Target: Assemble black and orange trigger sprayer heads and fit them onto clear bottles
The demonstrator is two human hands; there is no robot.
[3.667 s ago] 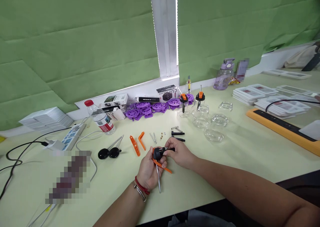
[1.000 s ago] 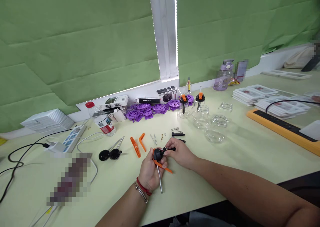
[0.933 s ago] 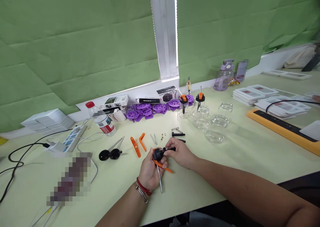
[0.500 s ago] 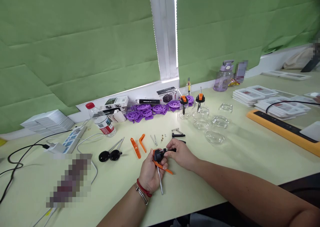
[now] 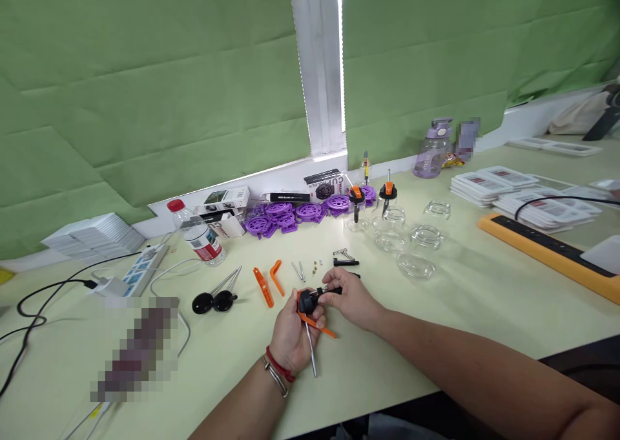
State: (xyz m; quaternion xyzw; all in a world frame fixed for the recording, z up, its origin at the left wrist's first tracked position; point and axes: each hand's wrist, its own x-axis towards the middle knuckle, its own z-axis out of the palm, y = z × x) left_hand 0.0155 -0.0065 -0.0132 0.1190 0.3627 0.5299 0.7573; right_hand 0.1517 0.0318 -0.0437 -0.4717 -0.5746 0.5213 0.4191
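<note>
My left hand (image 5: 290,340) is closed around a black-and-orange dispenser head (image 5: 307,302). An orange lever (image 5: 325,327) and a thin metal tube (image 5: 310,349) stick out of it toward me. From the right, my right hand (image 5: 351,298) pinches a slim black part (image 5: 333,291) at the head's end; the fingers hide where they meet. Just beyond lie a spring (image 5: 343,253) and a black tube piece (image 5: 345,262). Two orange levers (image 5: 263,287), metal pins (image 5: 299,271) and tiny brass-coloured bits (image 5: 314,267) lie left of these. Two black caps with metal tubes (image 5: 213,302) rest further left.
Several clear glass jars (image 5: 417,265) stand to the right, near two fitted black-and-orange tops (image 5: 387,191). Purple plastic parts (image 5: 278,217) and boxes (image 5: 223,199) line the wall. A red-capped bottle (image 5: 198,236), a power strip (image 5: 143,269) and cables lie left; an orange-and-black strip (image 5: 547,252) lies right.
</note>
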